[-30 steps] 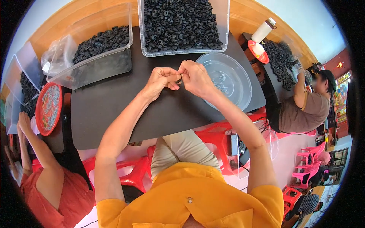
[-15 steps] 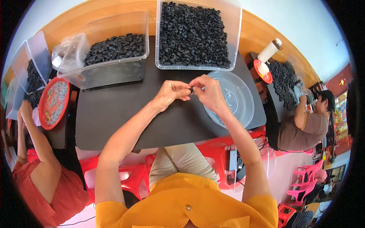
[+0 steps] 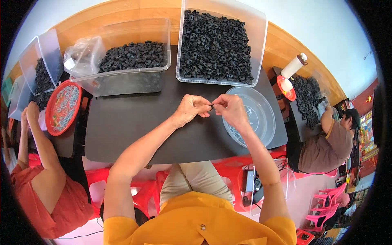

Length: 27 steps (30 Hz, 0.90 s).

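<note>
Pale wall at the back, from the head camera, with an orange wood band under it and a pink floor down low. In front, a dark table. Over the middle of it, left hand and right hand, close together, with fingertips pinched tight on one little black piece. Too small and too covered up to tell its shape. Just left of a round clear bowl, partly behind the right hand and arm, with small shiny bits inside.

Past the hands, a tall clear tub with lots of black parts. To its left, a wide clear tub with more black parts, and a plastic bag by its left end.

Far left, a red tray of shiny bits, near a person in red. Far right, a black heap, a white bottle, a red plate and a person in brown.
</note>
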Motion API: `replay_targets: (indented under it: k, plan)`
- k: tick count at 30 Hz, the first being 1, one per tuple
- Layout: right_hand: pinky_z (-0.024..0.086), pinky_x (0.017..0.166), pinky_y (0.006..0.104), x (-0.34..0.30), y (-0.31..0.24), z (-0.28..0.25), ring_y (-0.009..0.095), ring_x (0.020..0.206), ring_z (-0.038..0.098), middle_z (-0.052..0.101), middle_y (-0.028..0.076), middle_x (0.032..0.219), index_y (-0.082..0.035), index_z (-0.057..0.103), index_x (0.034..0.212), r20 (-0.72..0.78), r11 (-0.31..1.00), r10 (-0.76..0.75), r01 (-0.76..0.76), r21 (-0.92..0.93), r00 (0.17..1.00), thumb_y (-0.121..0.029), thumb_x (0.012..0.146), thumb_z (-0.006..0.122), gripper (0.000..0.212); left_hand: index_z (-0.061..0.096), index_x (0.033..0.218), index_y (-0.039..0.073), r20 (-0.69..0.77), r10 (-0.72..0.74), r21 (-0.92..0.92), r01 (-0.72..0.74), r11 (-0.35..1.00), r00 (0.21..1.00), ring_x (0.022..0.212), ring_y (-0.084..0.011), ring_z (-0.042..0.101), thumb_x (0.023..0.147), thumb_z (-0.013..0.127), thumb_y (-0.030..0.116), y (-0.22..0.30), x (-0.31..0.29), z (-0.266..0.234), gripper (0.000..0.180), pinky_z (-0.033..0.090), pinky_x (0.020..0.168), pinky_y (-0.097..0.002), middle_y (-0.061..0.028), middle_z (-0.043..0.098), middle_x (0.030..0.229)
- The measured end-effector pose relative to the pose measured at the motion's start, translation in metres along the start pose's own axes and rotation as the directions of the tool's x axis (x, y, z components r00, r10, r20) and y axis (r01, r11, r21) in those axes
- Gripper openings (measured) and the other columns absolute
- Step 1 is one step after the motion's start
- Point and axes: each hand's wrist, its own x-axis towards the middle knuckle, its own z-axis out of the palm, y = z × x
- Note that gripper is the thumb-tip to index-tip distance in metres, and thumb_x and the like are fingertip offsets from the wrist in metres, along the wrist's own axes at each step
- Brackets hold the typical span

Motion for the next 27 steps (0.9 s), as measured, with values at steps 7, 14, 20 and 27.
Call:
replay_targets:
  k: [7,14,20,27]
  plan:
    - [0.052,0.055,0.0249,-0.001,-0.008,-0.003,0.011,0.058,0.059,0.060,0.007,0.064,0.006,0.058,0.076,0.106,1.000,0.023,-0.023,0.003,0.994,0.001,0.075,0.057,0.004,0.062,0.088,-0.004,0.029,0.028,0.091,-0.030,0.995,0.999,0.063,-0.0134,0.062,0.080,0.064,0.008,0.003,-0.003,0.002,0.015,0.050,0.056,-0.0237,-0.0093,0.063,0.073]
    - [0.048,0.057,0.0355,-0.001,-0.001,-0.001,0.023,0.060,0.061,0.060,0.015,0.063,0.002,0.060,0.074,0.096,0.998,0.051,-0.047,-0.044,0.994,-0.003,0.069,0.058,0.007,0.062,0.085,-0.004,0.016,0.048,0.165,-0.050,0.985,0.999,0.059,-0.0124,0.061,0.080,0.063,0.006,0.001,-0.005,0.007,0.012,0.050,0.053,-0.0237,-0.0081,0.063,0.069]
    - [0.048,0.062,0.0382,0.003,-0.006,0.011,0.033,0.067,0.062,0.061,0.019,0.068,0.001,0.059,0.073,-0.021,0.948,-0.094,0.083,-0.307,0.995,-0.003,0.068,0.057,0.007,0.062,0.086,-0.005,-0.055,0.069,0.276,-0.051,0.960,0.996,0.060,-0.0116,0.061,0.079,0.063,0.005,-0.003,-0.004,0.006,0.013,0.050,0.054,-0.0237,-0.0085,0.063,0.069]
    - [0.050,0.051,0.0243,0.010,0.002,-0.006,0.010,0.060,0.060,0.060,0.006,0.062,0.004,0.060,0.076,0.098,0.964,0.000,-0.026,0.264,0.995,-0.001,0.076,0.060,0.004,0.061,0.092,-0.006,-0.007,0.084,0.055,-0.083,0.995,0.996,0.067,-0.0161,0.064,0.080,0.065,0.008,0.007,-0.003,0.001,0.019,0.053,0.061,-0.0249,-0.0106,0.064,0.079]
